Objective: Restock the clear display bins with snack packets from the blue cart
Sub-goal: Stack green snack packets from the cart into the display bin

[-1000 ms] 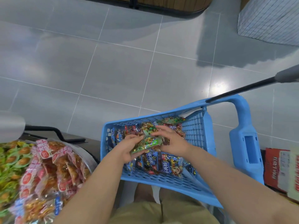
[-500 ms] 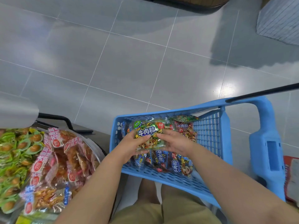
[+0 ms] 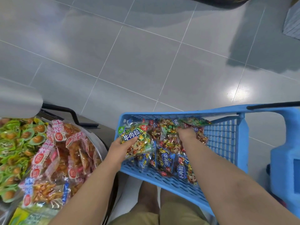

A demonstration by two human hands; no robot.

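Note:
The blue cart (image 3: 224, 138) stands in front of me, its basket holding several shiny snack packets (image 3: 168, 161). My left hand (image 3: 120, 148) grips a green-topped packet (image 3: 134, 140) of wrapped candies at the basket's near left corner. My right hand (image 3: 185, 134) reaches down among the packets at the back of the basket, its fingers buried and hidden. At the far left a clear display bin (image 3: 97, 140) is heaped with red-and-white packets (image 3: 65, 153) and green packets (image 3: 14, 143).
Grey tiled floor (image 3: 146, 54) stretches ahead. A black metal frame (image 3: 73, 114) runs behind the bin. The cart's thick blue handle post (image 3: 285, 168) rises at the right, with a black bar (image 3: 272, 105) across its top. My legs in tan shorts are below the basket.
My right hand let go of the green-topped packet and reached deeper into the basket. The left hand keeps the packet, shifted to the left. The view has swung left toward the bin.

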